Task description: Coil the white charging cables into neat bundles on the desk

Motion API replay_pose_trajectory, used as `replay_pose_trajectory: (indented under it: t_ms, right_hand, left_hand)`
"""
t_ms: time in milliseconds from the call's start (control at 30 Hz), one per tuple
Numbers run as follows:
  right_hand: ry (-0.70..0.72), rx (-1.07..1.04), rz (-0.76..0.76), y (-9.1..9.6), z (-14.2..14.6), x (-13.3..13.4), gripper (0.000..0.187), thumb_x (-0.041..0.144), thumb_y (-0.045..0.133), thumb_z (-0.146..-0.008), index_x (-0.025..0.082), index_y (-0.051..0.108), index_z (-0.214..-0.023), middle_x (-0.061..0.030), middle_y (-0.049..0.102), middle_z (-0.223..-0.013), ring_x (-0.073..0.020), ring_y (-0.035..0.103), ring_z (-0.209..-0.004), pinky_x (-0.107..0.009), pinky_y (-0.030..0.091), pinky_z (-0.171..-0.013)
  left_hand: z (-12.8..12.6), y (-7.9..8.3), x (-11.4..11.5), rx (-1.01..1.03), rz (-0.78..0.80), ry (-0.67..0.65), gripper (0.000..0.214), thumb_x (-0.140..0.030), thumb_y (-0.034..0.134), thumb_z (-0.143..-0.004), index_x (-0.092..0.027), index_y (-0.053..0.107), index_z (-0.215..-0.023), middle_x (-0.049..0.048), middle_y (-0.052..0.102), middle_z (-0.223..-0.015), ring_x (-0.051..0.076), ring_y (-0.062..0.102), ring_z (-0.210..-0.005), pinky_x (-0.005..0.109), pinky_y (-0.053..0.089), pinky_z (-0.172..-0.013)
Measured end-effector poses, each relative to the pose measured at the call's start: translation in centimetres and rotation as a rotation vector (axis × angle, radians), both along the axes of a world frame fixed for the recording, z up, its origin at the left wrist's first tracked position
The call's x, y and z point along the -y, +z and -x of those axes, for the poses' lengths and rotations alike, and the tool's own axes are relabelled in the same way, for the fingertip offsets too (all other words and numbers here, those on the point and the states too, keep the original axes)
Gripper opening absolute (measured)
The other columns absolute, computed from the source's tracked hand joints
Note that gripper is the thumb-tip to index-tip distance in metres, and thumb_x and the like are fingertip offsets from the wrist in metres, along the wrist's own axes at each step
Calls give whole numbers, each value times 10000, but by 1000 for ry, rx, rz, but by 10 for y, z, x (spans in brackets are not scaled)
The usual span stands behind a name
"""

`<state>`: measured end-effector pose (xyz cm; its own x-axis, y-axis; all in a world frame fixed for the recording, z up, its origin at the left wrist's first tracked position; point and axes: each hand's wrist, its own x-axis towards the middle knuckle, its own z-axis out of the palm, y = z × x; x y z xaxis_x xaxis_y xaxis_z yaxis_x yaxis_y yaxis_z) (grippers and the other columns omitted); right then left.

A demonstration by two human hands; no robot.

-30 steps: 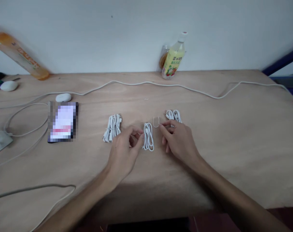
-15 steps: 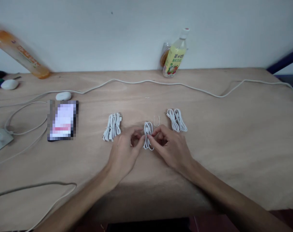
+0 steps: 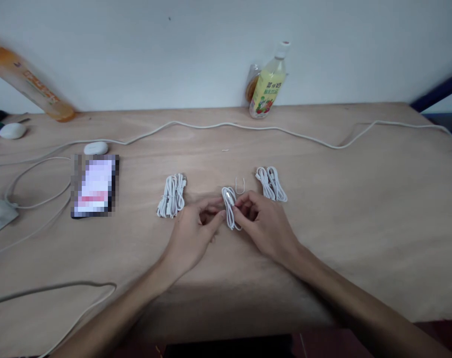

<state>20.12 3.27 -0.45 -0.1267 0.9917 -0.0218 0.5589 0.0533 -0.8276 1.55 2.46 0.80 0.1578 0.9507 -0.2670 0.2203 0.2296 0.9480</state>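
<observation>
A coiled white USB cable (image 3: 229, 208) lies in front of me between my hands, a little tilted, its metal plug facing up. My right hand (image 3: 259, 219) pinches its right side between thumb and fingers. At its left edge my left hand (image 3: 196, 226) is closed, thumb and forefinger tips gripping the coil. Just behind the cable sits a thin white U-shaped twist tie (image 3: 240, 186). To the left is a bunch of coiled white cables (image 3: 171, 195), close to my left knuckles. Two more coiled cables (image 3: 271, 184) rest beyond my right hand.
A phone (image 3: 95, 186) and a white earbud case (image 3: 96, 148) are at the left. A long white cord (image 3: 226, 125) runs across the table's back. Against the wall lean a yellow drink bottle (image 3: 267, 87) and an orange bottle (image 3: 43, 94). A power strip (image 3: 0, 216) is far left.
Between my fingers the coiled cable has turned, its top tipping left and its bottom shifting right. My hands have stayed nearly in place; the view has shifted slightly.
</observation>
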Motion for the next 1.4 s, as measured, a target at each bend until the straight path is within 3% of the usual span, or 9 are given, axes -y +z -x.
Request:
replay_pose_trajectory:
  t_ms: [200,500,700,867,1067,1267,1400]
  right_hand:
    - [63,-138,-22,6,-1,2,113,304,568,-988,251,557,-889,-21,649,-836,-202,615,-753,-343,470,-681]
    - [150,-323,-84,7,-3,6,147,357,531,-1054,243,613,-1011,-38,657,-973,-216,621,-875,-373,504,-823]
    - [104,-454,-43,7,-2,9,174,369,548,-1042,260,684,-1035,-40,694,-1004,-235,648,-924,-393,526,-895]
    - [50,-561,-14,8,-1,6,133,327,552,-1000,275,674,-1000,-23,736,-984,-241,708,-971,-413,551,-951]
    - [-75,-426,-20,3,0,5,121,322,584,-967,253,609,-870,-29,679,-894,-224,671,-839,-399,583,-822]
    - [-124,-562,133,8,4,8,107,343,623,-975,244,664,-971,-64,732,-1014,-240,752,-901,-418,663,-829]
    - [-133,-606,182,8,5,7,120,358,616,-960,251,670,-970,-66,778,-998,-246,776,-891,-399,668,-782]
  left_hand:
    - [-2,2,-2,83,110,12,496,-282,675,-952,-106,708,-1415,19,736,-815,87,522,-411,208,437,-335]
    - [0,4,-5,177,119,-14,419,-353,588,-1029,-102,733,-1332,-19,632,-708,105,569,-439,211,501,-373]
    - [0,0,-3,118,122,25,533,-315,627,-1023,-89,565,-1503,-22,676,-713,133,630,-458,229,545,-405]
    - [2,0,1,-16,77,47,434,-316,661,-993,-123,627,-1381,-53,630,-682,120,565,-379,218,449,-327]
    - [3,-1,2,-180,-116,4,334,-290,692,-985,-154,709,-1290,-22,696,-725,110,571,-422,218,425,-401]
    - [4,0,2,-227,-161,-57,358,-236,700,-989,-174,741,-1339,18,770,-825,122,580,-497,227,455,-465]
    - [5,-2,2,-206,-169,-47,261,-242,707,-981,-179,751,-1230,14,759,-798,121,573,-496,221,449,-461]
